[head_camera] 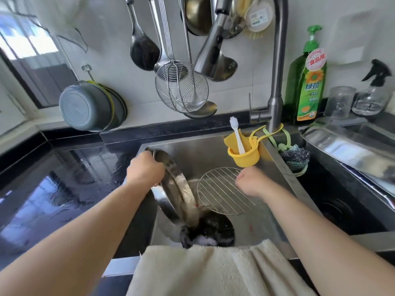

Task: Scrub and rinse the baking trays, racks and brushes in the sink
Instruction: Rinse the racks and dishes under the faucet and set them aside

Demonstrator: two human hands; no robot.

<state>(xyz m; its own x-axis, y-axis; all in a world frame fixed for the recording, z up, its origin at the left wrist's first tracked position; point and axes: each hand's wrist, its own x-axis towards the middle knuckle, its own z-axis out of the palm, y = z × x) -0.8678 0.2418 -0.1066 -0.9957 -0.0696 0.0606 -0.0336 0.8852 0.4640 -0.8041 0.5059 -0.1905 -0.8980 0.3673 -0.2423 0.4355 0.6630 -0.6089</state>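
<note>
My left hand (145, 169) grips the upper rim of a round steel baking tray (175, 189) that stands tilted on edge along the left wall of the sink (275, 214). A round wire rack (220, 193) leans in the sink's middle. My right hand (250, 182) is over the rack's right edge with fingers curled; whether it holds the rack I cannot tell. A dark round pan with white foam (211, 231) lies at the sink bottom. A white brush (236, 135) stands in a yellow cup (243, 157) hung at the faucet.
The faucet (277, 71) arches over the sink; ladles and a wire skimmer (181, 88) hang above. Green dish soap (307, 82), a cup and a spray bottle (372, 92) stand at right. A steel scourer (296, 157) hangs nearby. A cream towel (213, 272) drapes over the front edge. Wet black counter (53, 189) lies left.
</note>
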